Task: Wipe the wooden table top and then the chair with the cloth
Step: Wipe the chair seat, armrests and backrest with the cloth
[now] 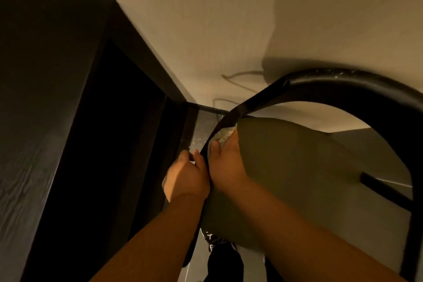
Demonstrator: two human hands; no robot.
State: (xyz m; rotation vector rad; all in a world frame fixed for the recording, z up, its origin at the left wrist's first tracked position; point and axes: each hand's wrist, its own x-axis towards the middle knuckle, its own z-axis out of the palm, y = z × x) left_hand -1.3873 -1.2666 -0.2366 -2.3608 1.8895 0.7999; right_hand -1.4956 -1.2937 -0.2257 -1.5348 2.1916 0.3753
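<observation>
Two hands on the chair [357, 80], both low in the middle of the head view. Light is dim and yellow; detail is poor.

Left hand [187, 175]: fingers curled round the chair's black rail [256, 101], thumb on the near side. A steadying grip, by my reading.

Right hand [225, 166]: grasping the cloth [224, 134], a pale bunch showing just past the fingertips. The cloth is pressed into the seam where the rail meets the olive pad [297, 167]. How the fingers lie under it I cannot tell.

Key relation: the rail's long axis climbs from bottom centre, passes between the two hands, then arcs over to the right as a loop. The cloth sits on that line, just ahead of the right hand and farther up the rail than the left hand's grip. The rest of the rail lies away and to the right, so the right hand is the nearer one for it, and the stroke should follow the curve, not cut across it.

Table [45, 98]: dark wood, fills the left of the view, apart from both hands. Nothing is touching it. I judge we are in the chair part of the job; whether the table top is clean I cannot tell in this light.

Also noted: a thin cable [240, 74] by the wall beyond the chair, and a dark shoe [214, 241] below the pad.

Risk: the cloth could bunch in the seam.
</observation>
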